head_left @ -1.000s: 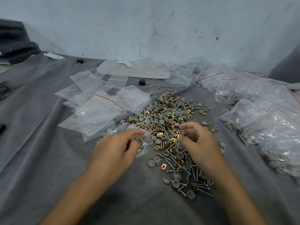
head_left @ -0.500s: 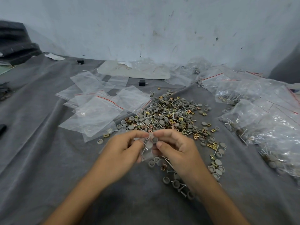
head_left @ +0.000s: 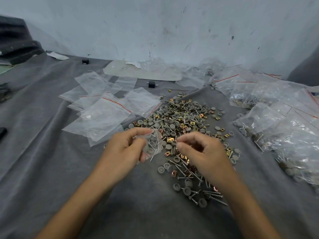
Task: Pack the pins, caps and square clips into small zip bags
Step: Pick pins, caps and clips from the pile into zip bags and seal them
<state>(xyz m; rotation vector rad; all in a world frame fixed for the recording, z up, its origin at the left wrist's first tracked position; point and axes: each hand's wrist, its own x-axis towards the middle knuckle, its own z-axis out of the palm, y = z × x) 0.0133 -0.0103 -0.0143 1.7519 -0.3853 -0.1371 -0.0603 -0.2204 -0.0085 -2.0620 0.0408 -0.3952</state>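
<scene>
Left hand (head_left: 124, 149) pinches small bag (head_left: 154, 144) by mouth, caps (head_left: 149, 150) and pins (head_left: 156, 147) inside, just left of pile (head_left: 181, 119). Right hand (head_left: 202, 152) over pile, fingers curled, thumb by forefinger; whether it holds anything, cannot tell. Empty bags (head_left: 103, 114) left, filled bags (head_left: 279, 135) right. Scrawl on back bag (head_left: 138, 71) unreadable.

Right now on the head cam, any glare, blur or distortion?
Head view: soft even light, faint shadows; glare whitens the filled bags, partly hiding contents; wide-angle bending toward the edges; loose pile and zip bag in the left hand look sharp.
</scene>
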